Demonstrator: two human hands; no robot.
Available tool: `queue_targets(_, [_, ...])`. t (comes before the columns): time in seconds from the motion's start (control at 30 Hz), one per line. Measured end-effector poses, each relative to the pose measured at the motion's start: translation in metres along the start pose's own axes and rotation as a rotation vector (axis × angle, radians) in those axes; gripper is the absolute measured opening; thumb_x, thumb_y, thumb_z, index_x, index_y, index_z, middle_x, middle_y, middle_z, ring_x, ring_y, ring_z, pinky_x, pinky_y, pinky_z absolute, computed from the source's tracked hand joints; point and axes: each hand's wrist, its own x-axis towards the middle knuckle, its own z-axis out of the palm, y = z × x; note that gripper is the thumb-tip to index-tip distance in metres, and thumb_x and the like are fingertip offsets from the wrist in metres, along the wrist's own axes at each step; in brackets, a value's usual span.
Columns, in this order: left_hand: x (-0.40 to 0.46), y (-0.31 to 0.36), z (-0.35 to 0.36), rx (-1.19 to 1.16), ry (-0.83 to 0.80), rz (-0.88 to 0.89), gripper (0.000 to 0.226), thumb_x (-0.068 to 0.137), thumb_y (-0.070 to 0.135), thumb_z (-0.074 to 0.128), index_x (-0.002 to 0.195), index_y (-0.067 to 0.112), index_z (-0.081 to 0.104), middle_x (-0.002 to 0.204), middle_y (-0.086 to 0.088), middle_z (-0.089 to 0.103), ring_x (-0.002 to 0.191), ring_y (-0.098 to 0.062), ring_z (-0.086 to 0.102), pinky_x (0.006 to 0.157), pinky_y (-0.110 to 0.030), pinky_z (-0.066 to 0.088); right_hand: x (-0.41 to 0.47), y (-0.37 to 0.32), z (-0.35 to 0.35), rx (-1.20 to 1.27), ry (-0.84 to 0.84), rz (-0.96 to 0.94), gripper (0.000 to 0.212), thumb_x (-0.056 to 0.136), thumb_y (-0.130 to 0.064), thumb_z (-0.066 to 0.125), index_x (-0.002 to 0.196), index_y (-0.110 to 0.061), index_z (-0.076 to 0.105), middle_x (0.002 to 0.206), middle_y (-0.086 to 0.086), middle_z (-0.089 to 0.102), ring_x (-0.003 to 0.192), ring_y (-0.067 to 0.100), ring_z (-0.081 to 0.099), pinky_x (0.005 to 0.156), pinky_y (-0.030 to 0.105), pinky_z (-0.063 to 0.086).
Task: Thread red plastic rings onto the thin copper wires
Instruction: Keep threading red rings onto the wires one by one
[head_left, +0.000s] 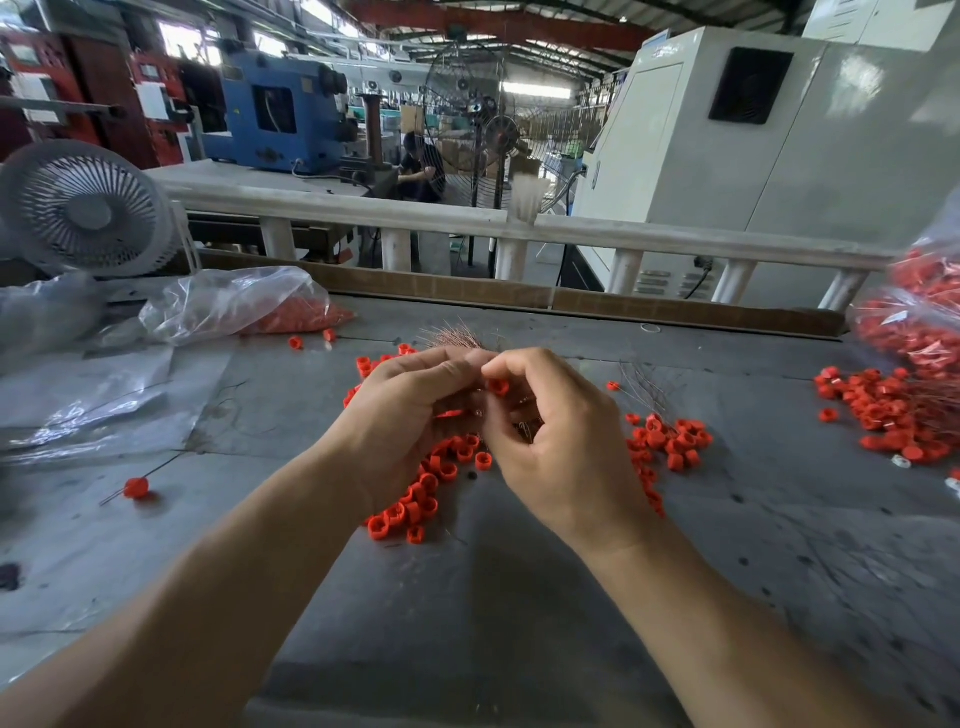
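Left hand (415, 410): fingers curled round a bundle of thin copper wires (454, 336), whose bare ends fan out past the knuckles.
Right hand (556, 441): thumb and forefinger pinch one red ring (498, 387) right at the left hand's fingertips.
Red ring: a small, short plastic collar, bright orange-red, with an open bore; whether a wire passes through it cannot be told.
Loose rings (415, 506): a scatter on the grey table (519, 623) under and between the two hands, more in a cluster (670, 441) just to the right of the right hand.
Threaded piece (136, 487): one ring on a thin wire, lying alone on the table well to the left.
Far-right heap (893, 410): many rings with wires, beside a clear bag of rings (924, 312).
Left bag (244, 304): clear plastic, partly filled with red rings, lying on its side.
Writing: no brand or label can be read.
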Motion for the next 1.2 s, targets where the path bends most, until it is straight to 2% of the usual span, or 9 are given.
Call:
queue_targets(0.1, [0.000,0.001,0.001,-0.011,0.029,0.025,0.025,0.097,0.012,0.061,0.113,-0.006,0.065,0.107,-0.025,0.061,0.101,-0.036,0.055,0.095,-0.046,0.046,-0.001,0.000,-0.001,0.039,-0.038,0.070,0.019,0.091,-0.008,0.071,0.109,-0.012,0.068,0.102,-0.005,0.073,0.089,0.007,0.070,0.075,0.028,0.059])
queue_targets(0.23, [0.001,0.000,0.002,-0.022,0.071,0.062,0.032,0.091,0.010,0.065,0.116,-0.009,0.064,0.101,-0.022,0.065,0.100,-0.034,0.057,0.102,-0.052,0.047,-0.001,0.000,-0.002,0.074,-0.017,0.162,0.021,0.091,-0.010,0.066,0.111,-0.014,0.070,0.096,-0.012,0.072,0.088,0.000,0.069,0.075,0.011,0.053])
queue_targets(0.33, [0.002,0.000,0.001,-0.023,0.135,0.098,0.028,0.079,0.015,0.071,0.102,-0.001,0.070,0.091,-0.014,0.071,0.090,-0.029,0.061,0.087,-0.041,0.055,-0.002,0.005,-0.004,0.073,-0.035,0.212,0.020,0.091,-0.012,0.063,0.108,-0.014,0.072,0.081,-0.015,0.068,0.074,-0.003,0.065,0.066,0.006,0.045])
queue_targets(0.43, [0.004,-0.003,-0.002,-0.008,0.180,0.114,0.027,0.077,0.016,0.072,0.098,-0.001,0.072,0.088,-0.012,0.075,0.080,-0.021,0.068,0.071,-0.030,0.058,-0.003,0.008,-0.005,0.085,-0.070,0.221,0.014,0.093,-0.010,0.067,0.104,-0.017,0.072,0.074,-0.019,0.064,0.069,-0.003,0.063,0.063,0.004,0.042])
queue_targets(0.63, [0.007,-0.004,-0.008,-0.030,0.279,0.126,0.009,0.090,0.010,0.070,0.095,0.004,0.074,0.091,-0.012,0.077,0.075,-0.018,0.070,0.062,-0.025,0.058,-0.005,0.007,-0.004,0.124,-0.109,0.252,0.013,0.092,-0.013,0.071,0.100,-0.023,0.072,0.077,-0.017,0.069,0.073,0.000,0.067,0.064,0.005,0.045])
queue_targets(0.73, [0.008,-0.004,-0.009,-0.050,0.292,0.139,0.007,0.087,0.013,0.072,0.090,0.007,0.075,0.090,-0.012,0.077,0.074,-0.017,0.070,0.061,-0.024,0.058,-0.005,0.009,-0.006,0.117,-0.120,0.277,0.012,0.091,-0.013,0.072,0.098,-0.023,0.073,0.077,-0.015,0.069,0.073,0.002,0.066,0.065,0.007,0.045])
queue_targets(0.87, [0.008,-0.004,-0.009,-0.053,0.299,0.128,0.005,0.089,0.012,0.072,0.089,0.009,0.075,0.091,-0.011,0.077,0.074,-0.017,0.069,0.063,-0.025,0.058,-0.004,0.009,-0.007,0.069,-0.176,0.291,0.013,0.090,-0.015,0.073,0.097,-0.025,0.073,0.089,-0.014,0.066,0.087,0.003,0.064,0.074,0.010,0.047])
queue_targets(1.1, [0.009,-0.003,-0.012,-0.059,0.354,0.122,0.005,0.090,0.011,0.072,0.091,0.008,0.076,0.092,-0.012,0.077,0.072,-0.015,0.068,0.064,-0.027,0.057,-0.004,0.011,-0.009,0.025,-0.190,0.304,0.012,0.089,-0.017,0.074,0.094,-0.028,0.073,0.089,-0.016,0.065,0.088,0.001,0.063,0.072,0.007,0.044])
queue_targets(1.2, [0.011,-0.005,-0.014,0.064,0.348,0.111,0.005,0.090,0.014,0.075,0.089,0.013,0.079,0.093,-0.011,0.079,0.072,-0.015,0.068,0.065,-0.028,0.057,-0.002,0.017,-0.011,-0.070,-0.129,0.320,0.010,0.087,-0.017,0.074,0.094,-0.025,0.074,0.090,-0.013,0.065,0.085,0.005,0.062,0.075,0.016,0.048])
